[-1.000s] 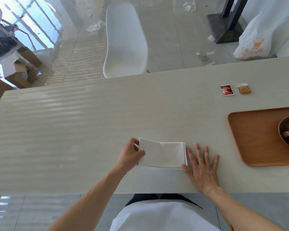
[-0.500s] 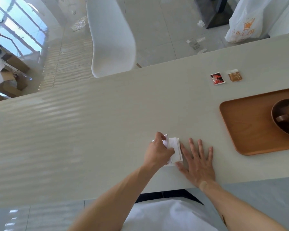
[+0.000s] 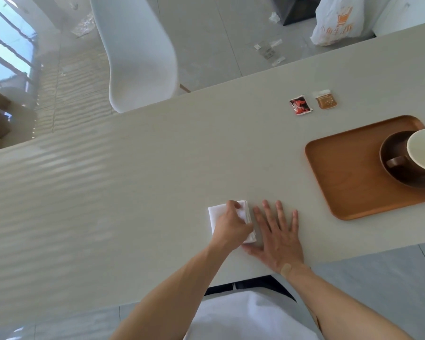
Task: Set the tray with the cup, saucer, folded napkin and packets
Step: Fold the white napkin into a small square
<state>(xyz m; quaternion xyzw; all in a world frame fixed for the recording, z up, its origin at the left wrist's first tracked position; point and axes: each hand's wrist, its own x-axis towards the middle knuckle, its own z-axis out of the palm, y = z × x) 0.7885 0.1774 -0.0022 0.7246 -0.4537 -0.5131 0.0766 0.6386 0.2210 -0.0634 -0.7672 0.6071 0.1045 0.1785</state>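
A white napkin (image 3: 217,212), folded small, lies on the pale table (image 3: 133,180) near its front edge. My left hand (image 3: 231,224) presses down on top of it and covers its right half. Flat on the table just right of the napkin rests my right hand (image 3: 277,234), fingers spread, its thumb at the napkin's lower corner. A wooden tray (image 3: 341,173) sits at the right and carries a dark brown saucer (image 3: 393,153) with a brown cup (image 3: 422,153), white inside. Two packets lie beyond the tray: a red one (image 3: 300,105) and a brown one (image 3: 326,101).
A white chair (image 3: 138,50) stands at the table's far side. On the floor beyond are a white plastic bag (image 3: 336,20), a dark table base (image 3: 295,8) and scraps of litter. Cardboard boxes sit at the far left.
My left hand has folded the napkin's left half over to the right, halving its width, and now presses it flat. The right hand stayed flat beside it. The camera shifted left.
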